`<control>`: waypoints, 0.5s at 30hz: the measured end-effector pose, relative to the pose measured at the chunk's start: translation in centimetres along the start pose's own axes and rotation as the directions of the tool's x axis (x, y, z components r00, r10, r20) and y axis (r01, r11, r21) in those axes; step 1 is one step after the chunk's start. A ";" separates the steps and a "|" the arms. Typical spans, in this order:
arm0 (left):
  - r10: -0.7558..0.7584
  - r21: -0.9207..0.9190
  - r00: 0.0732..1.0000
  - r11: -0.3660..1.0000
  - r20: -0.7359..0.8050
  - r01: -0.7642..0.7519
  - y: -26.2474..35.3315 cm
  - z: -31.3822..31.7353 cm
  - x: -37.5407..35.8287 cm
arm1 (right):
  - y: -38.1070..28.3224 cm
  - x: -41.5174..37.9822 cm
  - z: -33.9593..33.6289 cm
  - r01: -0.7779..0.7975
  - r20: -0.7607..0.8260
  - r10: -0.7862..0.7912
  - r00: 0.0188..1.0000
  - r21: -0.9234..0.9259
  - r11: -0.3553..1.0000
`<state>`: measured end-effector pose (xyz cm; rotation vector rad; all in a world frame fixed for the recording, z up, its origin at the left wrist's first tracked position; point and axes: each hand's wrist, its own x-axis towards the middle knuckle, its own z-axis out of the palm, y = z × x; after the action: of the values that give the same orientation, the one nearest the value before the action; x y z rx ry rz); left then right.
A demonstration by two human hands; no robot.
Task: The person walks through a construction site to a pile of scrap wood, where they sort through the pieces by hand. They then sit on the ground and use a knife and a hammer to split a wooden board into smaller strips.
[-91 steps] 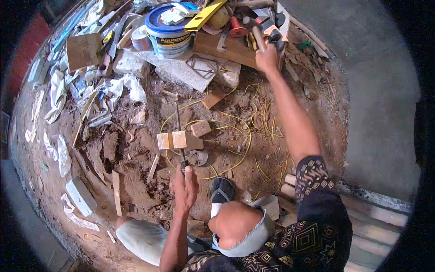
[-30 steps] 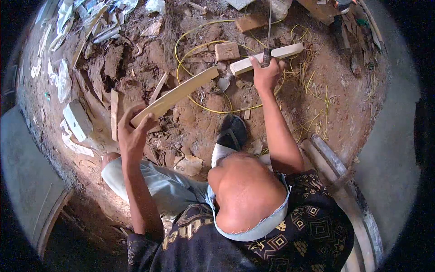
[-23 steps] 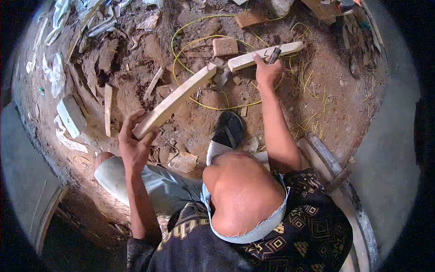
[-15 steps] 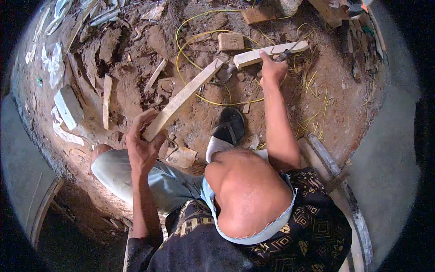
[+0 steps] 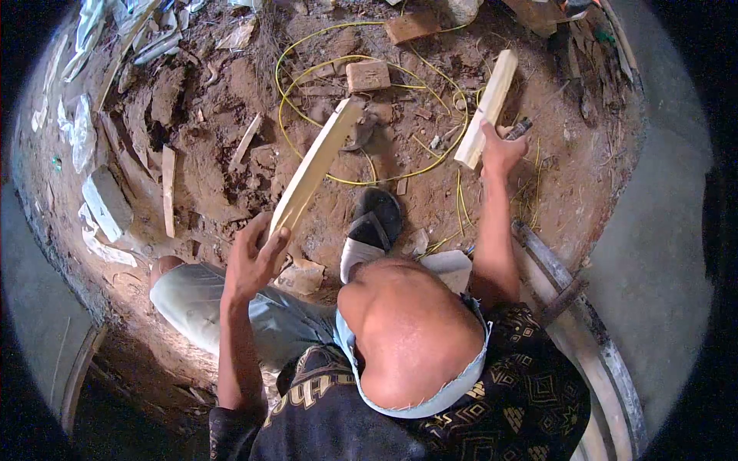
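My left hand (image 5: 257,257) grips the lower end of a long squared wooden stick (image 5: 315,165), which slants up and away to the right. Beyond its far end lies a greyish lump (image 5: 361,132) that I cannot identify. Out to the right, my right hand (image 5: 503,150) is closed at a second pale squared piece of wood (image 5: 490,104), its thumb lying along the side. From the same fist pokes a short dark cylindrical end (image 5: 520,128); the rest of it is hidden. The two pieces of wood are apart.
A thin yellow cable (image 5: 280,100) loops over the uneven soil. Bricks (image 5: 367,76) (image 5: 415,28) lie ahead, and a pale block (image 5: 108,201) and wood strip (image 5: 169,192) at left. My sandalled foot (image 5: 375,219) is in the middle. Long bars (image 5: 576,300) lie at right.
The right-hand wood has swung from nearly level to steeply upright and moved right. The left-hand stick has tilted steeper, turned to show a brighter face, and its far end has shifted left.
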<state>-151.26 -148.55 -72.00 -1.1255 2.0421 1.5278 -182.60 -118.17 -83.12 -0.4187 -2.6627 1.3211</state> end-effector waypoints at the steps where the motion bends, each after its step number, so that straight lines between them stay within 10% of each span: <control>1: -0.026 -0.127 1.000 0.992 0.011 0.027 0.7 0.0 -0.4 | -0.1 0.3 -0.1 0.082 -0.048 -0.089 0.995 -0.127 0.989; 4: -0.032 -0.271 0.999 0.962 0.034 0.041 0.9 0.0 -0.8 | -0.9 -0.2 -0.4 0.123 -0.055 -0.144 0.988 -0.281 0.952; 10: -0.138 -0.525 0.975 0.825 0.176 0.211 0.3 0.3 -0.6 | -4.8 -5.9 2.9 -0.170 0.417 -0.027 0.909 0.427 0.888; 12: -0.022 -0.585 0.919 0.765 0.393 0.269 1.0 -0.4 -0.7 | -6.4 -7.5 4.0 -0.171 0.455 -0.091 0.886 0.503 0.847; 15: 0.004 -0.605 0.944 0.769 0.329 0.208 1.8 0.2 -1.2 | -9.2 -8.4 4.1 -0.307 0.564 0.023 0.826 0.416 0.856</control>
<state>-151.92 -147.69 -70.14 -1.0848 1.2421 2.2554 -177.36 -129.15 -78.28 -0.2372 -2.5513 2.4151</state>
